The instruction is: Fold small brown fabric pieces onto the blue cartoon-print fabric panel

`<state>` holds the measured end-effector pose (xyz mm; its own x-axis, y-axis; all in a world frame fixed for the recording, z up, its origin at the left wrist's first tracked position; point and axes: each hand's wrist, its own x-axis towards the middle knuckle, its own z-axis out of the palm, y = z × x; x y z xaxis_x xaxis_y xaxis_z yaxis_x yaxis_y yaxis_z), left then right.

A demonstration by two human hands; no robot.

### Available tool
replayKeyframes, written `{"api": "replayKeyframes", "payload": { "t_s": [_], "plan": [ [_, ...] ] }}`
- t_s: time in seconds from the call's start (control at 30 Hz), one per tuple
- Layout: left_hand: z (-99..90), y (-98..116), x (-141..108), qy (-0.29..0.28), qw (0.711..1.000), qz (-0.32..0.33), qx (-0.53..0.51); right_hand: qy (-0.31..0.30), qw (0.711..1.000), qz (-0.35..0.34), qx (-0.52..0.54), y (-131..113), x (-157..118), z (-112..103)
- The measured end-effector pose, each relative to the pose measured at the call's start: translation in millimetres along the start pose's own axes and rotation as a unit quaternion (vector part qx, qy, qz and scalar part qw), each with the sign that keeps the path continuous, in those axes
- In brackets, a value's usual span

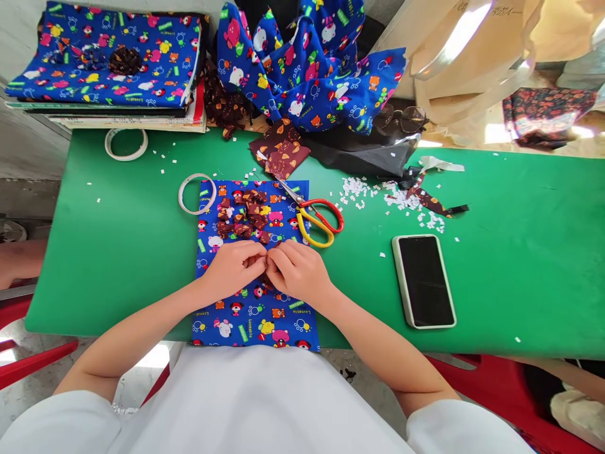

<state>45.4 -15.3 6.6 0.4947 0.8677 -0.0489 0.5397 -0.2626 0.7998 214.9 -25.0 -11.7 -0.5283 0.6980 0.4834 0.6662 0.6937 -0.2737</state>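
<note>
My left hand (236, 268) and my right hand (297, 268) meet over a blue cartoon-print cloth (258, 331) near the table's front edge. Both are closed, fingertips pinching together on a small brown patterned fabric piece (268, 282), mostly hidden by the fingers. Just beyond them, several folded brown fabric pieces (243, 217) lie in a loose cluster on the cloth. Scissors (314, 221) with red and yellow handles rest across the cloth's right edge, blades pointing away. A roll of tape (197, 194) overlaps its left edge.
On the green table (118, 252), a phone (424, 282) lies to the right, with white paper scraps (362, 192) behind it. Flat brown fabric (281, 150), crumpled blue cloth (307, 75) and glasses (401, 118) are at the back. Another tape roll (126, 145) sits by a stack of books (127, 120).
</note>
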Motion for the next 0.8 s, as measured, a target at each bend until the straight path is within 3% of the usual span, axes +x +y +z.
{"api": "replayKeyframes", "payload": {
  "t_s": [0.13,0.23,0.43,0.63,0.8],
  "plan": [
    [-1.0,1.9,1.0,-0.014,1.000,-0.012,-0.004,0.033,0.997,-0.068,-0.025,1.9,0.3,0.8],
    [-0.6,1.9,1.2,-0.018,1.000,-0.008,0.002,0.024,0.996,-0.080,-0.012,2.3,-1.6,1.7],
    [-1.0,0.7,1.3,-0.026,1.000,0.000,0.007,-0.052,0.998,-0.014,0.034,2.5,-4.3,2.2],
    [-5.2,3.4,1.3,-0.042,0.999,-0.009,-0.027,0.010,0.996,0.033,0.076,3.2,-4.6,6.7],
    [-6.3,4.0,0.8,-0.047,0.997,-0.023,-0.052,-0.005,0.985,0.086,0.151,1.8,-2.9,3.8]
  ]
}}
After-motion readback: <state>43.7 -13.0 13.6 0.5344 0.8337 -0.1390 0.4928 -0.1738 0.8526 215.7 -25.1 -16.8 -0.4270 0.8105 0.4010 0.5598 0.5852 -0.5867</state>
